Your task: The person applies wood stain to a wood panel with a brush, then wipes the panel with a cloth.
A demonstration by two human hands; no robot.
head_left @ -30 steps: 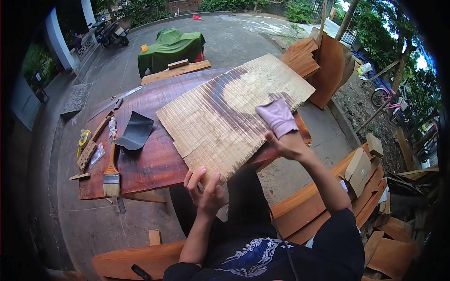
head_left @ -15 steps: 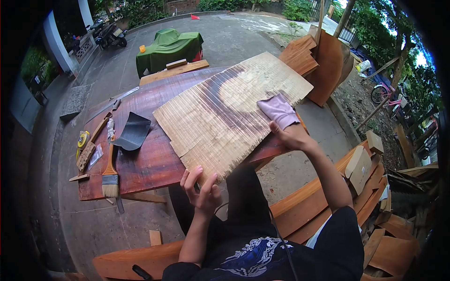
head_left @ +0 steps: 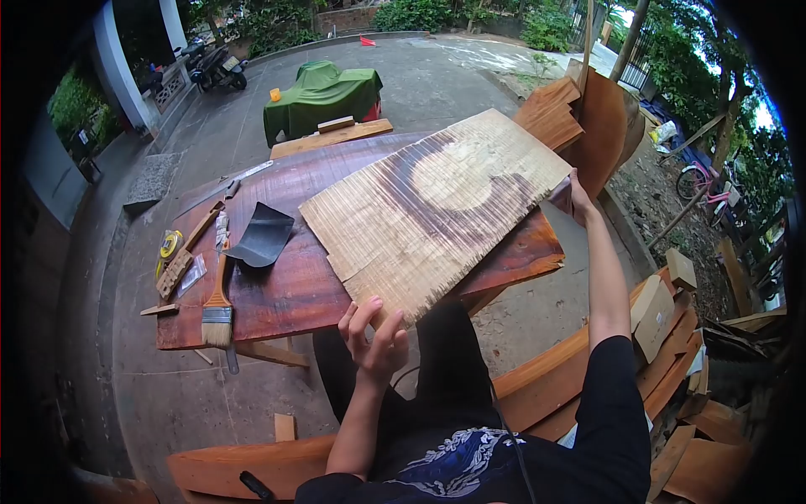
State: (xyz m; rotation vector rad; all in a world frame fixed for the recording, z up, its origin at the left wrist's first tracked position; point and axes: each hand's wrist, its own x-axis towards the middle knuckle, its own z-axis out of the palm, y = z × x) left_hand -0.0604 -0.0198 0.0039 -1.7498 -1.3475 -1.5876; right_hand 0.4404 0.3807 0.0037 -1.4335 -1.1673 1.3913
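Note:
A pale wooden board [head_left: 395, 223] with ragged saw marks and a dark ring-shaped stain lies tilted across the reddish wooden tabletop [head_left: 277, 294]. At its near lower corner my left hand [head_left: 376, 340] is closed on the edge, with fingertips showing on top. My right hand [head_left: 581, 202] grips the far right corner, its fingers partly hidden by the board. A bit of purple cloth [head_left: 561, 196] shows between that hand and the board's edge; most of it is out of sight.
On the tabletop's left lie a paintbrush [head_left: 217, 315], a bent dark sheet [head_left: 262, 235], a tape measure [head_left: 170, 244] and a wooden hand plane [head_left: 175, 273]. Behind stands a green-covered object [head_left: 323, 101]. Stacked planks [head_left: 537, 378] lie at my right.
My right hand has moved from the board's face, where it pressed the purple cloth, out to the right corner. The left hand still holds the near corner. The view has shifted slightly.

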